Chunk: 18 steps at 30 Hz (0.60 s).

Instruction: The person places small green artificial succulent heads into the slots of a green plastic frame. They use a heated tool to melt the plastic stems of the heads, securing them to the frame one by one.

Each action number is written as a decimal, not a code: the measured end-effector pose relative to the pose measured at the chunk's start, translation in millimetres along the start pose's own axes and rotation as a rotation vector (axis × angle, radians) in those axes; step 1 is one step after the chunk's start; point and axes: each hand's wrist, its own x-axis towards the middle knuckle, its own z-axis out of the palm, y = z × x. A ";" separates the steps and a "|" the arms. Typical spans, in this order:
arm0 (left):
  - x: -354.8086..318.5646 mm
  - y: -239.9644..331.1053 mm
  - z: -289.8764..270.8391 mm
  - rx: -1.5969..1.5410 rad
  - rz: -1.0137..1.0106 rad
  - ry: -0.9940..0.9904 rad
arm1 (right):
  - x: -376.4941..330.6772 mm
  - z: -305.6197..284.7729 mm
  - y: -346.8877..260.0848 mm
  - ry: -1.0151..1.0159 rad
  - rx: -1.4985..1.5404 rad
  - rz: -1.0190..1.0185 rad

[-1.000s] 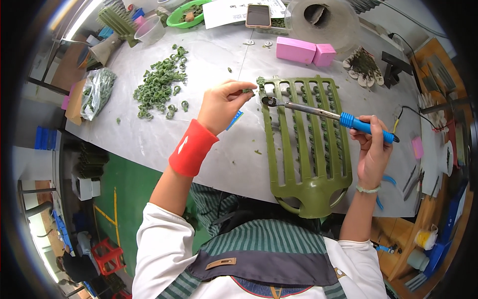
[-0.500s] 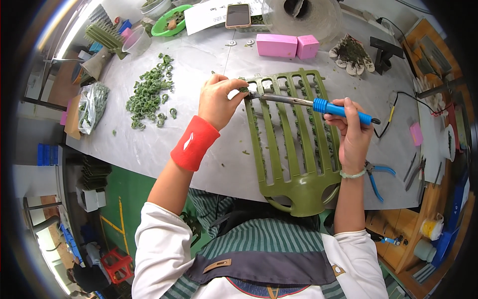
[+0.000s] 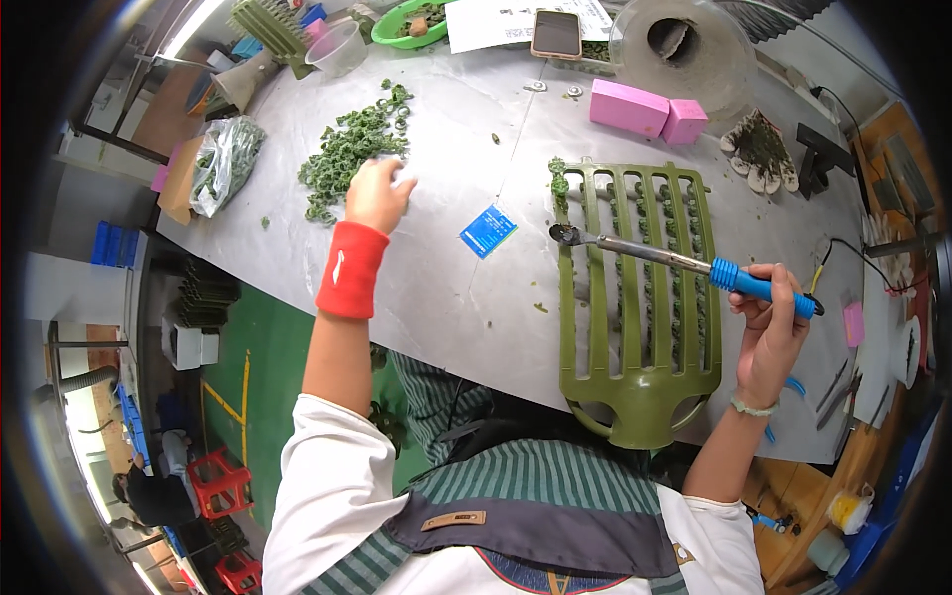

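My left hand, below a red wristband, reaches to the near right edge of a pile of small curled green pieces. Its thumb stands apart from the fingers, whose tips are partly hidden. Wrapped in my right hand is the blue handle of a soldering iron. The iron's blackened tip hovers at or just over the left bar of an olive-green slotted plastic rack; contact is unclear. Several green pieces sit at the upper end of that bar, and others line the remaining bars.
A blue card lies between pile and rack. Behind are pink blocks, a phone and a duct opening. A dirty glove and black stand occupy the right; a plastic bag sits left.
My left hand has left the rack's upper left corner and moved left to the pile, uncovering the blue card. The iron's tip has moved down the left bar. The view has shifted.
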 end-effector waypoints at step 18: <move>-33.1 170.7 -21.1 -0.889 0.131 -0.126 | -4.7 -0.1 3.2 0.055 0.024 -0.045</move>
